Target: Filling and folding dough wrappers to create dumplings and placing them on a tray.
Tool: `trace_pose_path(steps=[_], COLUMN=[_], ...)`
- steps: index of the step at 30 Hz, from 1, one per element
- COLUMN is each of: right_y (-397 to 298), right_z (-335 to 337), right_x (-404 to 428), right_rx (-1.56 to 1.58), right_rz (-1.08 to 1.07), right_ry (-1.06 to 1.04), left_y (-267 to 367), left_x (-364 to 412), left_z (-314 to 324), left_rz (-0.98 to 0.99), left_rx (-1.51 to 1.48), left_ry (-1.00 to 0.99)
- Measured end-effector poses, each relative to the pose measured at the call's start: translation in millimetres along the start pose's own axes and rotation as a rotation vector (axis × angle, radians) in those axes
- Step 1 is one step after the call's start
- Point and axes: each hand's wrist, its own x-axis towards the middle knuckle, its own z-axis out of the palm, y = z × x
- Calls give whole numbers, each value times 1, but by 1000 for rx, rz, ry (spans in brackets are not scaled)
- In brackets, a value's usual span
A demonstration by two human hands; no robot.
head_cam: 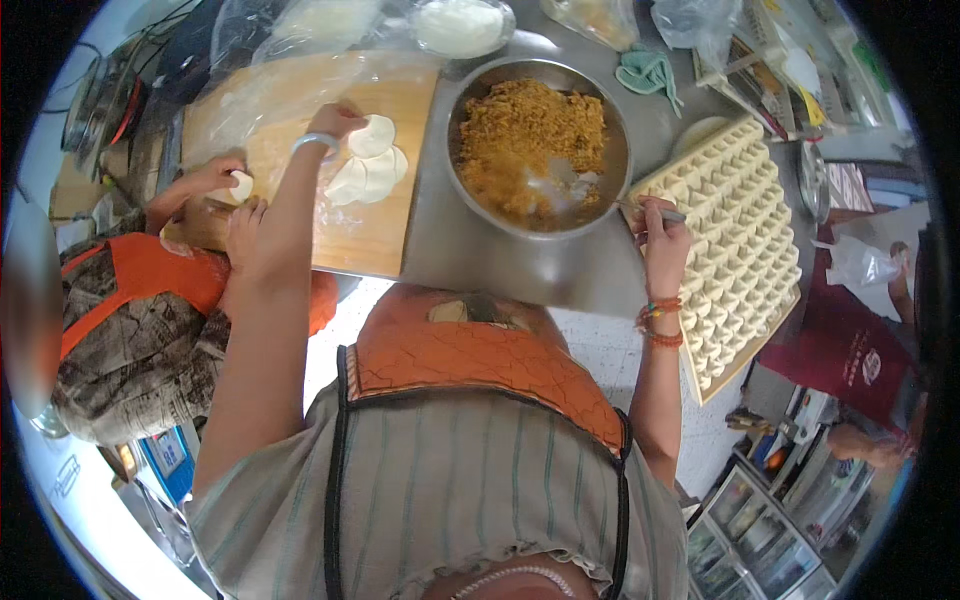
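My left hand [339, 124], with a pale bangle at its wrist, reaches over the wooden board [367, 244]. Its fingertips pinch the edge of a round dough wrapper [373, 137]. That wrapper partly overlaps several flat dough wrappers [367, 180] below it. Over by the steel bowl [459, 199], my right hand [661, 236] grips a thin metal utensil [671, 215], whose far end is hard to make out. Crumbly orange-brown filling [532, 124] is heaped in the bowl. Beside my right hand, rows of folded dumplings [724, 232] cover a tray [772, 326].
At left, a co-worker's hand [214, 176] holds a dough piece [241, 186]; their other hand [246, 225] rests on the board. Plastic sheeting [255, 112] covers the board's far part. Beyond stand a bowl of white stuff [461, 26] and a green cloth [649, 73].
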Motion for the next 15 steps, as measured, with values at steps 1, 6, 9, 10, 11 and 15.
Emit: trace_pose_path(steps=[1,6,9,10,11,15], right_y=[0,13,27,27,24,14], right_z=[-3,15,50,60,67,73], right_x=[0,8,9,7,2,-9], right_rx=[-6,28,227,381,382,425], right_rz=[9,200,271,298,298,148], right_ry=[18,-18,-70,-110,-112,-91], left_y=[4,38,94,110,116,141], left_x=[-8,-75,-122,-133,-139,-150], left_z=[0,-17,-26,-25,-20,-9], left_rz=[17,-90,-138,-95,-95,-112], left_rx=[-186,-1231,-1830,-1969,-1967,-1851], left_ry=[29,-41,-209,-344,-342,-284])
